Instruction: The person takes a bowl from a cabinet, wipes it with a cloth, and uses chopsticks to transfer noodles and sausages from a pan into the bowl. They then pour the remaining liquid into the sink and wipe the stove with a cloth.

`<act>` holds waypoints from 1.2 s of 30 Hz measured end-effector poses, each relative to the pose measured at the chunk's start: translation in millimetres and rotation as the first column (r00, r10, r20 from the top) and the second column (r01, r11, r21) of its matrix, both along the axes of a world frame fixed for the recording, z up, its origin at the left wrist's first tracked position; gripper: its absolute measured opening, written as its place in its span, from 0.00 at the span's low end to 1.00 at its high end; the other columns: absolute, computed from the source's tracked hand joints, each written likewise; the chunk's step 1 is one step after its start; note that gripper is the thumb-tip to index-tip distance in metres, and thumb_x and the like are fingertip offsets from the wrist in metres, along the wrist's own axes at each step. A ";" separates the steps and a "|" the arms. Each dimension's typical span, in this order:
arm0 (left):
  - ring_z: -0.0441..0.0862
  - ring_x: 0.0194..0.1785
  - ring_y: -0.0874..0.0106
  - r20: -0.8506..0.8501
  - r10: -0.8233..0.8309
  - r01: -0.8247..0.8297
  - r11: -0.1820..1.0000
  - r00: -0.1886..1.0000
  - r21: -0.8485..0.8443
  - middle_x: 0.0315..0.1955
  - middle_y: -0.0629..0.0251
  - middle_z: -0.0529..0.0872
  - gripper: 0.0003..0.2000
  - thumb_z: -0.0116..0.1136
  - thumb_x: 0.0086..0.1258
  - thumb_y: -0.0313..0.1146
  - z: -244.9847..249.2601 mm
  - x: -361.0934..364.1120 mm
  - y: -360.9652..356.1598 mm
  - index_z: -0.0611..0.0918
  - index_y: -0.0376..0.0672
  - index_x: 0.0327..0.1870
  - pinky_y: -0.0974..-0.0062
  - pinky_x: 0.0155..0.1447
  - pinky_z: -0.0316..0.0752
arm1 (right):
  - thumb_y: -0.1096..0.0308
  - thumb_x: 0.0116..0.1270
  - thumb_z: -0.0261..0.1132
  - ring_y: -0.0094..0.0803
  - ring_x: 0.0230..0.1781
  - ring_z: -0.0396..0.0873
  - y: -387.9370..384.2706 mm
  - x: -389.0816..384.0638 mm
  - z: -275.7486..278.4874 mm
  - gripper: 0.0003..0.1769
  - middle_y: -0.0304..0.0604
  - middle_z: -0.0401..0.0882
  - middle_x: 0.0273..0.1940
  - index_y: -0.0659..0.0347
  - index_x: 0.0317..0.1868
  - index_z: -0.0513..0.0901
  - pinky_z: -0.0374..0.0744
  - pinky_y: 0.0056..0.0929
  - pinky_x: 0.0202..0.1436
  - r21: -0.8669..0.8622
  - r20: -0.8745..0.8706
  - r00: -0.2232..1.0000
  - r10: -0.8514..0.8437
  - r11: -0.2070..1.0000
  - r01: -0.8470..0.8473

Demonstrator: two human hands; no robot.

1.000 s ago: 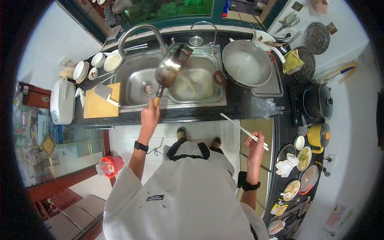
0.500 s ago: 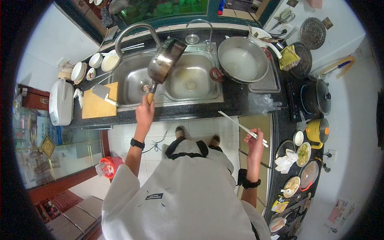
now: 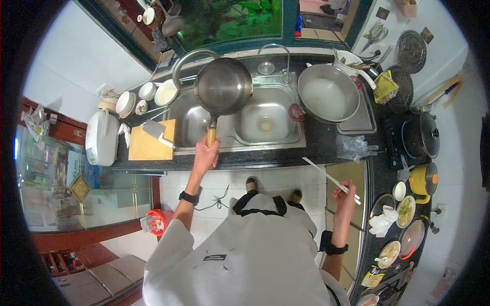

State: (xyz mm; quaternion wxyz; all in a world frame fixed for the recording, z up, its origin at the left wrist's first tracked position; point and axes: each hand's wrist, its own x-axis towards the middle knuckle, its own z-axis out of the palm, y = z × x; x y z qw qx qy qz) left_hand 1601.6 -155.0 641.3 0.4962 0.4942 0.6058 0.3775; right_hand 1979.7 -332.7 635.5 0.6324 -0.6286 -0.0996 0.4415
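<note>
My left hand is wrapped round the wooden handle of a wok. The wok is raised over the double sink, its dark metal bowl in front of the tap. In my right hand is a pair of white chopsticks, pointing toward the counter edge and held away from the wok. To the right of the sink stands a large steel pot of cloudy liquid.
A cutting board with a cleaver lies left of the sink, near a white rice cooker and stacked bowls. On the right counter are a black pot, a yellow pot and several dishes of food.
The wok has turned from tilted on its side to showing its round bowl. The whole view has shifted, moving the scene rightward. Both hands keep their holds.
</note>
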 end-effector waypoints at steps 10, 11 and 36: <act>0.61 0.10 0.84 0.688 0.247 0.048 0.924 0.683 -0.380 0.10 0.79 0.62 0.08 0.51 0.73 0.39 -6.7 -2.6 -15.7 0.72 0.50 0.32 0.84 0.10 0.55 | 0.48 0.71 0.50 0.24 0.34 0.75 -22.5 3.7 -28.0 0.21 0.37 0.77 0.33 0.57 0.41 0.77 0.75 0.26 0.39 -0.033 0.119 0.992 -0.030 0.999 0.034; 0.69 0.16 0.84 0.762 0.280 0.102 0.906 0.584 -0.411 0.17 0.78 0.71 0.11 0.46 0.74 0.44 -20.6 -14.3 -23.1 0.77 0.49 0.47 0.85 0.14 0.62 | 0.46 0.73 0.47 0.26 0.36 0.76 -28.1 2.4 -32.4 0.23 0.38 0.77 0.38 0.58 0.45 0.76 0.77 0.29 0.42 -0.044 0.153 0.988 -0.009 0.999 0.016; 0.50 0.08 0.85 0.505 -0.370 0.538 0.808 0.780 -0.239 0.08 0.79 0.58 0.17 0.51 0.70 0.40 -74.0 34.8 9.7 0.64 0.53 0.19 0.83 0.11 0.43 | 0.54 0.73 0.53 0.24 0.26 0.75 -343.8 -35.1 14.7 0.17 0.39 0.74 0.28 0.61 0.41 0.73 0.77 0.24 0.30 0.229 0.434 0.128 -0.892 0.247 0.942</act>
